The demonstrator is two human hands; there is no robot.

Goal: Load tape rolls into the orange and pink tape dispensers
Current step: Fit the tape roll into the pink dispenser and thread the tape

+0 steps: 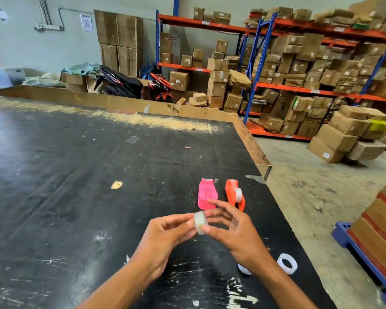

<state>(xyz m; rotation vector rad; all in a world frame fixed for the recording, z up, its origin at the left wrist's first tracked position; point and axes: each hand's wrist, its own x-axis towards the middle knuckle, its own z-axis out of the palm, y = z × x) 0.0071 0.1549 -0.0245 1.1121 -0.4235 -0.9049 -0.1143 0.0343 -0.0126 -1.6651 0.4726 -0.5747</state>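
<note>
A clear tape roll (200, 222) is pinched between the fingertips of my left hand (165, 237) and my right hand (234, 228), held above the black table. Just beyond my fingers lies the pink dispenser (206, 192), flat on the table. To its right stands the orange dispenser (234, 194) with a clear roll seated in it. Two more white-looking rolls lie near my right wrist: one (287, 263) to the right of it, another (243, 269) partly hidden under it.
The black table (98, 186) is scuffed, with a cardboard rim along its far and right edges. A paper scrap (116, 184) lies left of the dispensers. Shelves of cardboard boxes stand behind, and a blue pallet with stacked boxes (379, 230) is at the right.
</note>
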